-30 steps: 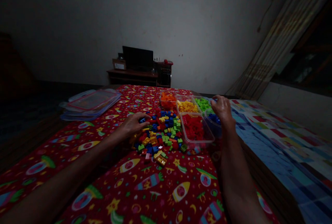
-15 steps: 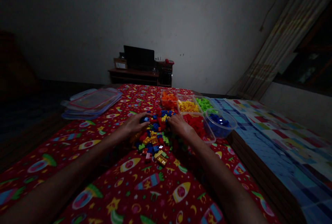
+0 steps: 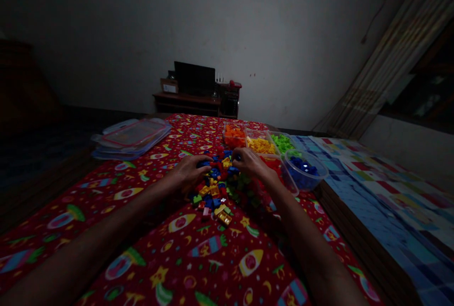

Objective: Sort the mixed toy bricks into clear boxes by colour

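Observation:
A mixed heap of small plastic toy building bricks (image 3: 213, 188) lies on a red patterned cloth (image 3: 198, 268), in red, yellow, blue, green and pink. At the heap's left side is my left hand (image 3: 189, 169), its thumb and fingers closed around a blue brick (image 3: 203, 164). My right hand (image 3: 249, 161) is over the heap's far right part, fingers curled down in a pinch. Something dark blue, seemingly a brick, shows at those fingertips; they partly hide it. The right forearm shades the green bricks below.
Right of the heap stand clear tubs of sorted bricks: orange (image 3: 234, 136), yellow (image 3: 261, 145), green (image 3: 282, 143), red (image 3: 272, 164) and a round one with blue (image 3: 303, 168). Stacked clear lids (image 3: 133, 138) lie at the left. A monitor (image 3: 195, 78) stands by the wall.
My right hand has risen a little from the heap, its fingertips now around something dark blue. My left hand stays at the heap's left side. The view has shifted slightly.

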`<state>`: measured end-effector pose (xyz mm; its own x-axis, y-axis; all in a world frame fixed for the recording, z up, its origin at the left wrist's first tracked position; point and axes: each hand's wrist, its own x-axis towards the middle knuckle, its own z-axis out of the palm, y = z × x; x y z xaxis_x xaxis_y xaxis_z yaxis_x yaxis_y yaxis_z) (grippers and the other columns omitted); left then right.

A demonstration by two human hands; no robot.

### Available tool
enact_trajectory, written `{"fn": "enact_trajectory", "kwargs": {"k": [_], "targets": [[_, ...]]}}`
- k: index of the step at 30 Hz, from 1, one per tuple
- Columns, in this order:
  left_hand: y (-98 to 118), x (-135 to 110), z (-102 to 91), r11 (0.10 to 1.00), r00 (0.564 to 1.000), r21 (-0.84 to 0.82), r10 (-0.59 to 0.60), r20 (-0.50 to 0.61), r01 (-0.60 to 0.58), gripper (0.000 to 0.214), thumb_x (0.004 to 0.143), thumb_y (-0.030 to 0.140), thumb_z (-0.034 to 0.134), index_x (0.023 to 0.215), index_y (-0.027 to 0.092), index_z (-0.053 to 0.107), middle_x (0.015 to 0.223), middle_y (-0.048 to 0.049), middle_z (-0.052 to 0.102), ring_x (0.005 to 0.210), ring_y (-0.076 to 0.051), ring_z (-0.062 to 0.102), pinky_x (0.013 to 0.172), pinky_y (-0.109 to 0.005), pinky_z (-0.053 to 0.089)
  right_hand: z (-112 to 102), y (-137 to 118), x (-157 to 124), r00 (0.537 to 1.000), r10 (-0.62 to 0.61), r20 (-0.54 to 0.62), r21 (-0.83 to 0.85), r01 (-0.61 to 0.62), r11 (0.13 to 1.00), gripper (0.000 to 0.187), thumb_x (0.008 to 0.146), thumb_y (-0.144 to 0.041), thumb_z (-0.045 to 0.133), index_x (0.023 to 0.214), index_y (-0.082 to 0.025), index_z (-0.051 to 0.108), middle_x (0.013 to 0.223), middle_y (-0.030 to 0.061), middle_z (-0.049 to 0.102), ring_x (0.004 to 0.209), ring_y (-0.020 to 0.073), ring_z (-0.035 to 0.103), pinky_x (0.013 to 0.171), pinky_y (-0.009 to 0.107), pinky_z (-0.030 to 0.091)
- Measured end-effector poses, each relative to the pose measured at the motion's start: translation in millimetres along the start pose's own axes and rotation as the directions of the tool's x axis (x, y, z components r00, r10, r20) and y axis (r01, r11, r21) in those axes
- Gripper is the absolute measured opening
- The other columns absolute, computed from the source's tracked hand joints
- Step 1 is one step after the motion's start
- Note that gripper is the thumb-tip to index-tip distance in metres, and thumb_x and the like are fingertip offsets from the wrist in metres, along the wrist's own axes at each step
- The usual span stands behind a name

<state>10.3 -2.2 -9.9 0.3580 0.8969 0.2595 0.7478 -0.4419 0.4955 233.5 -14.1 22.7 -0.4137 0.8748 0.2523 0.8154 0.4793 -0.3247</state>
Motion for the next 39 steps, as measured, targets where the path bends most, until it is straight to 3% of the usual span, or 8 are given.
{"fn": "enact_trajectory", "kwargs": {"k": [6,11,16,20,25,30,34,39], "targets": [[-2.5,1.3,3.8,1.000,1.000,-0.016,0.011,-0.004,-0.011,0.042,0.070,0.043,0.053,0.103,0.023,0.070,0.102,-0.0032,0.073,0.090,-0.024,0.067,0.080,-0.030,0.050,0.0,-1.0,7.0,0.997,0.067,0.024,0.366,-0.072,0.928,0.034,0.073,-0.014,0.048,0.100,-0.014,0.069,0.087,0.0028,0.067,0.066,0.0121,0.058,0.064,0.022,0.045],[-3.7,2.7,6.1,0.996,1.000,-0.090,-0.004,-0.021,0.003,0.048,0.070,0.046,0.055,0.111,0.023,0.067,0.101,-0.0025,0.073,0.086,-0.023,0.066,0.075,-0.029,0.051,4.6,-8.4,10.8,0.967,0.213,0.139,0.709,-0.247,0.660,0.021,0.071,-0.012,0.048,0.079,-0.012,0.067,0.059,-0.0025,0.057,0.049,0.0073,0.051,0.050,0.018,0.045],[8.8,1.0,3.3,0.982,0.998,-0.191,-0.023,-0.055,0.012,0.070,0.067,0.047,0.061,0.129,0.017,0.052,0.103,-0.0051,0.070,0.083,-0.022,0.065,0.073,-0.030,0.051,16.0,-19.2,11.6,0.930,0.271,0.250,0.774,-0.360,0.521,0.012,0.071,-0.009,0.050,0.070,-0.014,0.061,0.048,-0.0044,0.053,0.046,0.0079,0.051,0.050,0.018,0.047],[16.6,-2.9,4.0,0.953,0.999,-0.301,-0.032,-0.033,0.021,0.071,0.072,0.050,0.056,0.134,0.017,0.047,0.087,-0.0039,0.070,0.071,-0.020,0.064,0.061,-0.028,0.049,25.1,-23.0,9.5,0.951,0.120,0.285,0.809,-0.306,0.502,0.019,0.072,-0.009,0.054,0.087,-0.014,0.065,0.058,-0.0041,0.059,0.051,0.0082,0.054,0.054,0.020,0.048],[11.2,-4.2,13.4,0.853,0.994,-0.511,-0.078,0.076,0.106,0.061,0.077,0.060,0.048,0.119,0.018,0.059,0.077,-0.0019,0.068,0.057,-0.015,0.058,0.050,-0.025,0.045,38.7,-21.5,10.1,0.964,0.032,0.262,0.779,-0.231,0.583,0.036,0.067,-0.019,0.070,0.102,-0.016,0.066,0.059,-0.0061,0.055,0.049,0.0055,0.048,0.049,0.017,0.043],[3.4,-3.0,17.8,0.886,0.994,-0.460,-0.013,0.105,0.060,0.058,0.081,0.064,0.035,0.089,0.016,0.068,0.053,0.0018,0.057,0.046,-0.013,0.049,0.043,-0.022,0.038,37.4,-18.5,12.0,0.982,0.035,0.184,0.620,-0.144,0.771,0.030,0.072,-0.027,0.066,0.099,-0.015,0.068,0.063,-0.0040,0.057,0.050,0.0065,0.049,0.049,0.017,0.041],[1.8,-1.8,9.5,0.964,0.999,-0.267,-0.019,-0.051,0.005,0.053,0.078,0.059,0.042,0.097,0.018,0.070,0.077,-0.0019,0.071,0.070,-0.019,0.062,0.060,-0.025,0.048,10.0,-7.9,9.1,0.998,0.062,0.031,0.353,-0.069,0.933,0.025,0.078,-0.024,0.056,0.096,-0.013,0.069,0.069,-0.0002,0.062,0.060,0.0104,0.056,0.058,0.020,0.043],[3.6,-1.2,0.6,0.989,0.996,-0.145,-0.016,-0.086,0.003,0.051,0.078,0.056,0.041,0.096,0.020,0.072,0.092,-0.0042,0.074,0.081,-0.023,0.065,0.074,-0.030,0.050,-37.7,27.1,-2.9,0.958,0.144,-0.248,0.039,-0.138,0.990,0.026,0.082,-0.021,0.049,0.097,-0.013,0.068,0.089,0.0074,0.067,0.082,0.0161,0.060,0.075,0.026,0.044]]}}
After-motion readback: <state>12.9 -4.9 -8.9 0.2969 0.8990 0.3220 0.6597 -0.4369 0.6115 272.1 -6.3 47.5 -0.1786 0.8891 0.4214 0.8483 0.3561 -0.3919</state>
